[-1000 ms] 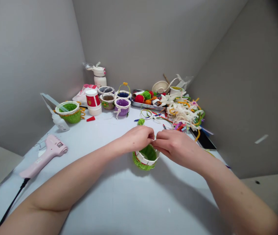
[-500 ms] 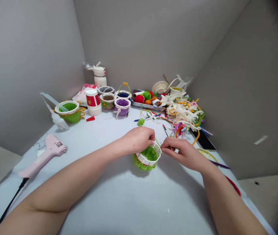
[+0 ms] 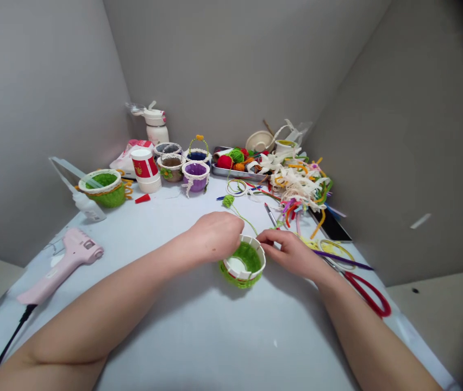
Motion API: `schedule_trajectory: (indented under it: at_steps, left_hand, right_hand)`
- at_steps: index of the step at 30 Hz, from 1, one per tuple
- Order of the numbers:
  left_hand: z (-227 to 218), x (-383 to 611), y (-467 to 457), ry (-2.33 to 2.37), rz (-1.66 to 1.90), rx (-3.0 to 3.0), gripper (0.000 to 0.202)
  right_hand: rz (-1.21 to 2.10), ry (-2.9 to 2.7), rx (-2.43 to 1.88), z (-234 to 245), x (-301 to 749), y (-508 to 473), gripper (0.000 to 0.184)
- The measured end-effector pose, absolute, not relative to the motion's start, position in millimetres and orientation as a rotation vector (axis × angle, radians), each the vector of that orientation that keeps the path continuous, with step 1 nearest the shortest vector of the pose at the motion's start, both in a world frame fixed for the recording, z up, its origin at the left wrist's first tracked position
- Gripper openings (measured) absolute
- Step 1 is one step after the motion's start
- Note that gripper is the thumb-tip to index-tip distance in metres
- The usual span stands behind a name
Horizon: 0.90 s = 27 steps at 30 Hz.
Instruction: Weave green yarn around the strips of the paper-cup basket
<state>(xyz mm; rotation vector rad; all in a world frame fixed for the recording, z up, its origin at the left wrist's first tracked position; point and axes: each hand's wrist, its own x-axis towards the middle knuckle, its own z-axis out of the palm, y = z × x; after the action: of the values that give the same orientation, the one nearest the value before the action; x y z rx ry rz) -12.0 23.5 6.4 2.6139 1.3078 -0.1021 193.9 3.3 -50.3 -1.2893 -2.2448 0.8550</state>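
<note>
A small white cup (image 3: 261,259) with slats around its rim stands in front of me, with green yarn (image 3: 242,283) wrapped around its outside and green lining the inner wall. My left hand (image 3: 220,237) is closed at the rim's far left side; its fingertips are hidden. At the right side of the rim, my right hand (image 3: 286,251) has bent fingers and thumb touching the edge. A thin green strand runs from a small green yarn ball (image 3: 228,201) down to the cup between my hands. What lies inside the right fingers is too small to tell.
A pink glue gun (image 3: 62,266) and white glue bottle (image 3: 88,207) lie left. Behind stand a green basket (image 3: 107,196), a purple basket (image 3: 195,178) and a tray (image 3: 242,175) of yarn balls. Rightward are tangled yarn scraps (image 3: 296,182), a phone (image 3: 331,225) and red-handled scissors (image 3: 368,296).
My right hand has come in against the cup's rim. The cup's white bottom now shows, and more of the strand is visible. The whole view has shifted slightly, uncovering the scissors.
</note>
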Motion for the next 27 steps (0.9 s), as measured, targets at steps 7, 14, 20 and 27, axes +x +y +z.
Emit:
schedule_trajectory:
  at_steps: [7,14,20,27]
  left_hand:
    - [-8.6,-10.1,29.2,1.075,0.225,2.571,0.025]
    - [-22.4,-3.3,37.4,0.959,0.353,2.405,0.015]
    - [-22.4,-2.3,35.9,0.986,0.336,2.365,0.018]
    - [-22.2,-0.7,33.6,1.069,0.311,2.375,0.023]
  right_hand:
    - [0.934,-2.226,-1.268,-55.1,189.5,1.1,0.022]
    - [0.974,-2.248,-1.324,-55.1,200.5,4.9,0.020]
    - [0.992,-2.294,-1.337,-37.4,208.6,-0.9,0.019]
    - [0.865,-2.223,-1.365,-19.6,206.0,-16.5,0.021]
